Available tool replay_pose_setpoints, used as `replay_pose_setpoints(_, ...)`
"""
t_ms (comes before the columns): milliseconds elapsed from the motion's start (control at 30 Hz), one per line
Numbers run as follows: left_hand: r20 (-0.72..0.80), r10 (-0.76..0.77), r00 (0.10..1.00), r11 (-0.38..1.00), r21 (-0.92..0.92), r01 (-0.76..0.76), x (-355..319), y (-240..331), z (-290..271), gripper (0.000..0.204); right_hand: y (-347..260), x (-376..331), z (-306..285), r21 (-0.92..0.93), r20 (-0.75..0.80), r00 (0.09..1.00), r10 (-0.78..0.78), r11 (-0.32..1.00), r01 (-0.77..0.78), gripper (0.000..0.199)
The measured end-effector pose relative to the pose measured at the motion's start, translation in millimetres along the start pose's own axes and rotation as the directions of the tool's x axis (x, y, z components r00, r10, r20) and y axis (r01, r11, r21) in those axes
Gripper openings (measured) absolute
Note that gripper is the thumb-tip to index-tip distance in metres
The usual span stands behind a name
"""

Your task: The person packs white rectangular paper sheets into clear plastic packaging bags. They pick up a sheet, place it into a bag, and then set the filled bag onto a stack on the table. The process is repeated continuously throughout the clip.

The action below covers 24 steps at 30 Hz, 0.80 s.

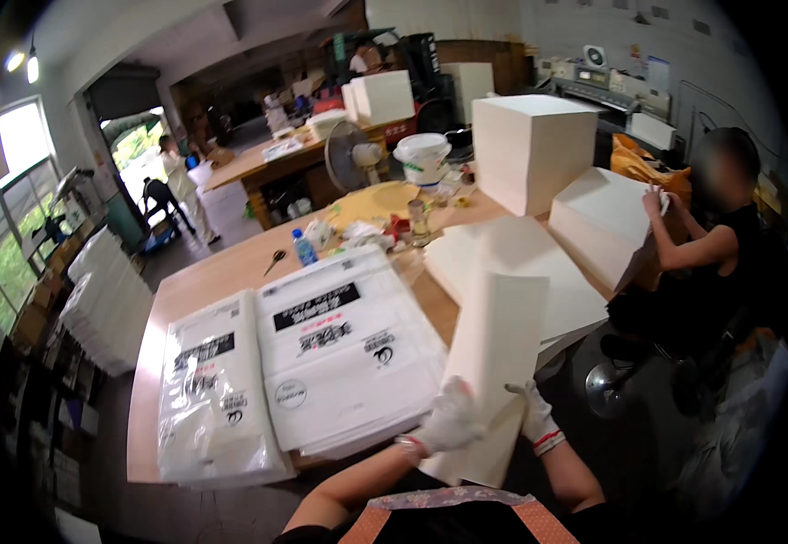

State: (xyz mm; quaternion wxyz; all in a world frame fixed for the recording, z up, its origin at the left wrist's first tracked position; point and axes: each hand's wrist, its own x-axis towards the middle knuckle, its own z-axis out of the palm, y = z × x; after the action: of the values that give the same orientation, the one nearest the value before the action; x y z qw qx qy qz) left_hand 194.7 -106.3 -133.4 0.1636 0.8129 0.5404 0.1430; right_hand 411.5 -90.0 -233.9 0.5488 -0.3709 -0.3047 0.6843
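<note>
In the head view, a white-gloved left hand [450, 419] and right hand [540, 419] are touching opposite sides of a pale sheet [503, 322] at the worktop's [199, 288] near-right corner, apparently steadying it. Blur is hiding whether either is gripping. Printed bags [350, 367] are lying leftward, seemingly leaving that corner free. The sheet is showing blank and cream-white, its near end jutting past the edge.

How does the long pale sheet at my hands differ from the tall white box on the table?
The sheet is narrow and thin; the box is broad and bulky. Your left hand and right hand are at the sheet; nobody touches the box. Both are pale and plain.
</note>
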Motion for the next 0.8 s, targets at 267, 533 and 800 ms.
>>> replay_pose_setpoints(267,0.207,-0.043,0.977,0.693,-0.699,0.178,-21.4,-111.9,26.5,0.057,33.5,-18.0,38.6,-0.459,-0.234,0.888,-0.397,0.85,0.259,0.013)
replay_pose_setpoints(533,-0.129,-0.31,0.942,0.95,-0.084,0.301,-49.3,-277.5,1.5,0.024,-23.5,-66.8,73.0,-0.742,0.008,0.896,-0.444,0.598,0.304,0.017)
replay_pose_setpoints(800,0.257,-0.278,0.926,0.607,-0.7,0.377,5.3,-306.6,-12.9,0.018,-57.0,-120.9,162.6,-0.885,0.465,0.862,-0.202,-0.127,0.448,0.026)
